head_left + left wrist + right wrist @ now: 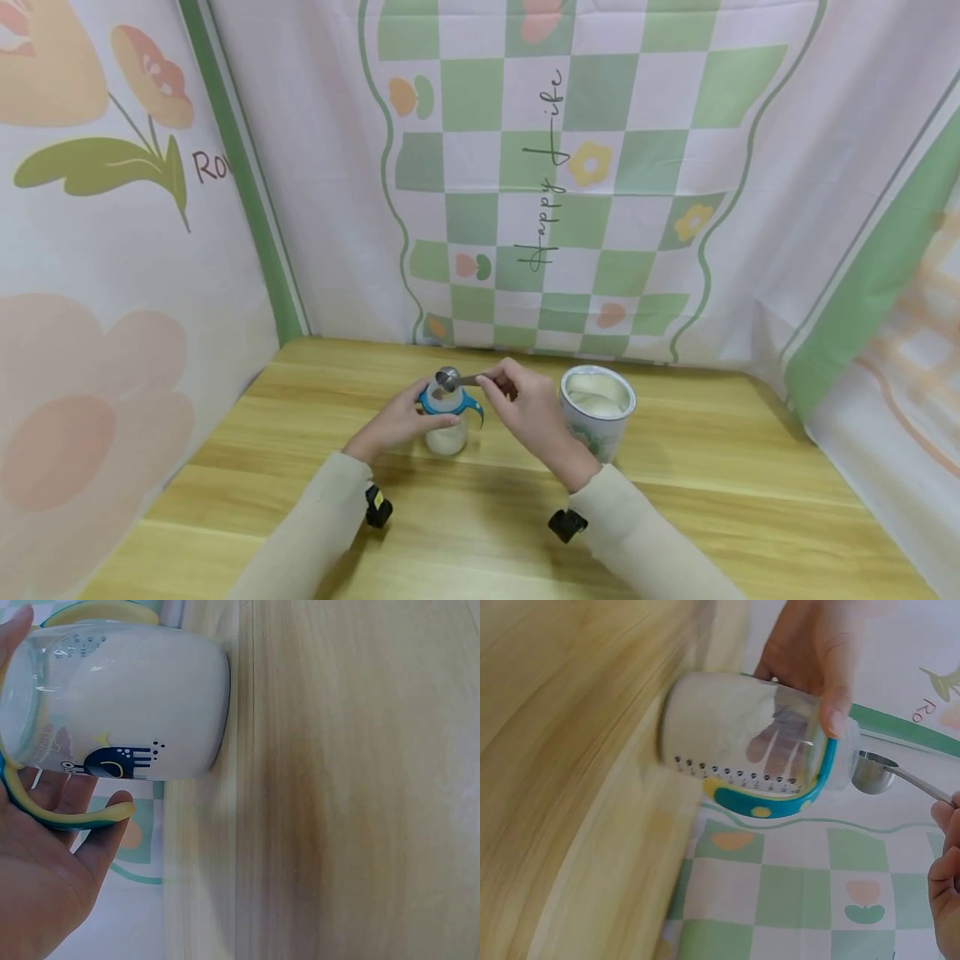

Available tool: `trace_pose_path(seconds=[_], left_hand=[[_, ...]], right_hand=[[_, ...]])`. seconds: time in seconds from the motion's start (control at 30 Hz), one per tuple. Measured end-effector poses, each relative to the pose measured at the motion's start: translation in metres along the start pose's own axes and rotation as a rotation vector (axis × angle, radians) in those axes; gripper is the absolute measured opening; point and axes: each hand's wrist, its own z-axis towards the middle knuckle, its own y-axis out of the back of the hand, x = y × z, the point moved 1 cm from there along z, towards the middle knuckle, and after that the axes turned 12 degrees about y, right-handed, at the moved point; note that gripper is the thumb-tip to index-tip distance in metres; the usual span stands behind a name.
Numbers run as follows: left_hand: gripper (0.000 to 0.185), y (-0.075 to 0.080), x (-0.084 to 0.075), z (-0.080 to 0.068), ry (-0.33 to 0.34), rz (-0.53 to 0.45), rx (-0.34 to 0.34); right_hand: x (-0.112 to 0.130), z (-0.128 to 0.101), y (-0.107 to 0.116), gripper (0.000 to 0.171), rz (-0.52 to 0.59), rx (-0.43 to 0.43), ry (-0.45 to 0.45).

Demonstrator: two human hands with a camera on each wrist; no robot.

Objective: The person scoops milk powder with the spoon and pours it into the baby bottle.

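Note:
A clear baby bottle (447, 438) with a blue-and-yellow two-handled collar (769, 802) stands upright on the table, partly filled with whitish powder (712, 724). My left hand (397, 423) grips it about the collar, thumb on the near side and fingers behind. My right hand (528, 407) pinches the handle of a metal measuring spoon (447, 379), whose bowl sits at the bottle's open mouth, tilted towards it. Whether powder is left in the bowl I cannot tell. Right of this hand stands an open can (600, 429) with pale powder (596, 404) inside.
The wooden table (705, 500) meets a patterned cloth (540, 208) at its back edge. More printed cloth hangs along the left and right sides. Dark wrist cameras (567, 525) sit under both sleeves.

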Motion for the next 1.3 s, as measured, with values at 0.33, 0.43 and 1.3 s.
trace_pose_path(seconds=[0.33, 0.43, 1.3], left_hand=[[0.079, 0.000, 0.000, -0.001, 0.013, -0.008, 0.003], [0.077, 0.000, 0.000, -0.001, 0.019, -0.002, 0.001], [0.076, 0.001, -0.017, -0.003, -0.057, 0.050, -0.034]], right_hand=[[-0.001, 0.001, 0.011, 0.008, 0.158, -0.044, -0.196], [-0.001, 0.001, 0.014, 0.008, 0.165, -0.036, -0.221], [-0.007, 0.001, 0.055, 0.004, 0.079, -0.113, -0.253]])
